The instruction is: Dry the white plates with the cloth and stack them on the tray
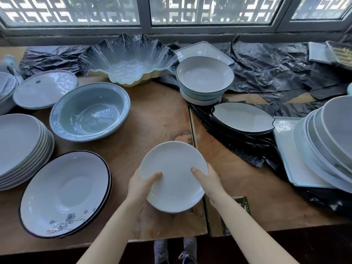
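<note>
The left grip [141, 184] and right grip [209, 180] clasp the white plate [173, 176] between them by opposite rims, thumbs on top, seemingly steadying it for wiping.

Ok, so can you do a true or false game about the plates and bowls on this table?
1. The left hand and the right hand both hold a white plate. True.
2. A cloth is wiping that plate. False: no cloth shows anywhere in the picture.
3. The tray on the right has a stack of plates on it. True.
4. The blue bowl is full of soup. False: it is empty.
5. The flower plate lies upside down on the right. False: it sits right way up at the front left.
</note>
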The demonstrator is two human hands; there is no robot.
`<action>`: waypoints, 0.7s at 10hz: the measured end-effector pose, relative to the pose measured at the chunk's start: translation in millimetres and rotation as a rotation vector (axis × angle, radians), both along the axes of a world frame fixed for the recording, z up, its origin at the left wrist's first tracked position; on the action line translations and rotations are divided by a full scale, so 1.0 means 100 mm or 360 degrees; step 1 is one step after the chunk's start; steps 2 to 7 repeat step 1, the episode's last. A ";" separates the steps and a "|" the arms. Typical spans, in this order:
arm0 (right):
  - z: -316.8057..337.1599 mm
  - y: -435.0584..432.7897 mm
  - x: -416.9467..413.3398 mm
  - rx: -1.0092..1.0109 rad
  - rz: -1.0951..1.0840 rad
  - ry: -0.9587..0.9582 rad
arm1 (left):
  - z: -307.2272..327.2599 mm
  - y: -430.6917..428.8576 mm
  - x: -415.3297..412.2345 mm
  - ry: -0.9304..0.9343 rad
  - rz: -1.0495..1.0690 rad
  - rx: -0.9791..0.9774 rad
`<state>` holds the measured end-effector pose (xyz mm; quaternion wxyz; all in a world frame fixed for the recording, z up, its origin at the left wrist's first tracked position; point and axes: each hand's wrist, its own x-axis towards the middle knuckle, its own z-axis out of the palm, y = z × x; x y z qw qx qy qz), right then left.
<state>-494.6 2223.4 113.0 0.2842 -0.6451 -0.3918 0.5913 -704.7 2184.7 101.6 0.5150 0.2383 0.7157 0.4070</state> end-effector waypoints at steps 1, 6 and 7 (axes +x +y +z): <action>0.01 0.02 0.06 -0.0007 0.0089 -0.0007 | 0.07 0.03 -0.05 0.0033 -0.0115 -0.0016; 0.01 0.02 0.06 -0.0007 0.0089 -0.0007 | 0.07 0.03 -0.05 0.0033 -0.0115 -0.0016; 0.01 0.02 0.06 -0.0007 0.0089 -0.0007 | 0.07 0.03 -0.05 0.0033 -0.0115 -0.0016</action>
